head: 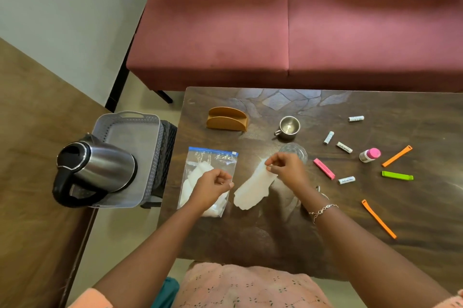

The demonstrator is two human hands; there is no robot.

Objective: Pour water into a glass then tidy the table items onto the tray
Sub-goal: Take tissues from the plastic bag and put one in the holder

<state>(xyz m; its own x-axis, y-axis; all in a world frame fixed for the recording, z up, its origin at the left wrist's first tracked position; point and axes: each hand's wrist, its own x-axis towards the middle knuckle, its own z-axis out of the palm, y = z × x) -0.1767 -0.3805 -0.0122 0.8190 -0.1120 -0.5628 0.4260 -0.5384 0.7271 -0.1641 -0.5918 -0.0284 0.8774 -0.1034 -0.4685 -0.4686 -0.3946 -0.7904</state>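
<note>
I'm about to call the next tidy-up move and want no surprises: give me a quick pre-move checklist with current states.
1. Tray has free space: ok, only the kettle stands on it.
2. Right hand grips the white tissue: ok, pinched at its far end.
3. Left hand free: cannot tell, fingers curled over the zip bag.
4. Glass holds water: cannot tell.
5. Glass clear of the right hand: not ok, directly behind it.
6. Loose items on the tray: not ok.

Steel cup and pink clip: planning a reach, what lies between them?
In the head view, the clear glass lies between steel cup and pink clip.
</note>
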